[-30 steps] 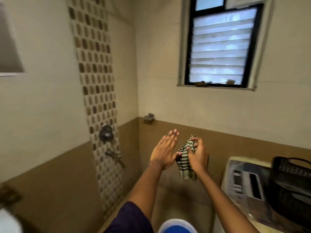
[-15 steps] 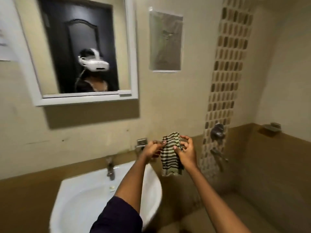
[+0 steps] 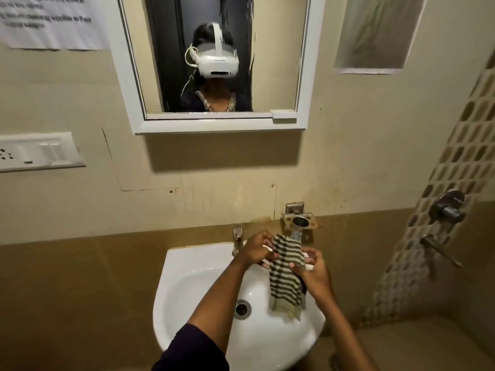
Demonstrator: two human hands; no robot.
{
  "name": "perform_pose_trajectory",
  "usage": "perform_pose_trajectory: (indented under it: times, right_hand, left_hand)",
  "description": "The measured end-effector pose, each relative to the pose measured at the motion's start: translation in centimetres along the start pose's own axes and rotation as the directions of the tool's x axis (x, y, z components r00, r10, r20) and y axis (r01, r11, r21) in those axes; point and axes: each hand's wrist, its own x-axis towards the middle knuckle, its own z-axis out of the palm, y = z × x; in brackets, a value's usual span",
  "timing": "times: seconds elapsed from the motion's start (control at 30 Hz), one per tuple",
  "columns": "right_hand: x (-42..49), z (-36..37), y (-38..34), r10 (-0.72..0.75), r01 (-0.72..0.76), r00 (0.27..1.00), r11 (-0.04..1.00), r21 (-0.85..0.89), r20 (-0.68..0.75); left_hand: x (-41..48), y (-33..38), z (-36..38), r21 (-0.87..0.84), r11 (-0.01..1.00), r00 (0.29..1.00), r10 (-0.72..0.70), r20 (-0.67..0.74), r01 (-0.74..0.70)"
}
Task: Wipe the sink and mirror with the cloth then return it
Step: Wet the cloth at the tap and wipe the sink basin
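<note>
The mirror (image 3: 214, 57) is hanging well above the fingers, and the sink (image 3: 203, 287) is lying just below them, where half a second ago it sat off to the left. The cloth (image 3: 286, 274), seemingly light and limp, is dangling over the basin; both hands, left hand (image 3: 257, 249) and right hand (image 3: 313, 277), are pinching its top edge, the best hold.

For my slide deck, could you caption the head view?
Both hands, left and right, hold a striped cloth over the white sink below the mirror.
</note>
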Motion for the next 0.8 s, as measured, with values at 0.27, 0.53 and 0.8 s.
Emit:
perform_pose_trajectory:
  times: [0.27, 0.53, 0.8]
  right_hand:
    - [5.0, -2.5, 7.1, -0.096, 0.04, 0.982, 0.946, -0.322, -0.162]
    - [12.6, -1.1, 12.2, -0.006, -0.146, 0.972, 0.765, -0.627, -0.233]
    - [13.1, 2.4, 15.5, -0.042, 0.013, 0.999, 0.473, -0.881, -0.008]
  left_hand:
    - [6.9, -2.5, 4.2, 0.128, 0.99, 0.997, -0.07, 0.018, 0.067]
    - [10.5, -4.6, 0.9, 0.592, 0.794, 0.954, -0.053, 0.295, -0.138]
    - [6.8, -7.6, -2.1, 0.393, 0.919, 0.964, -0.13, 0.231, 0.03]
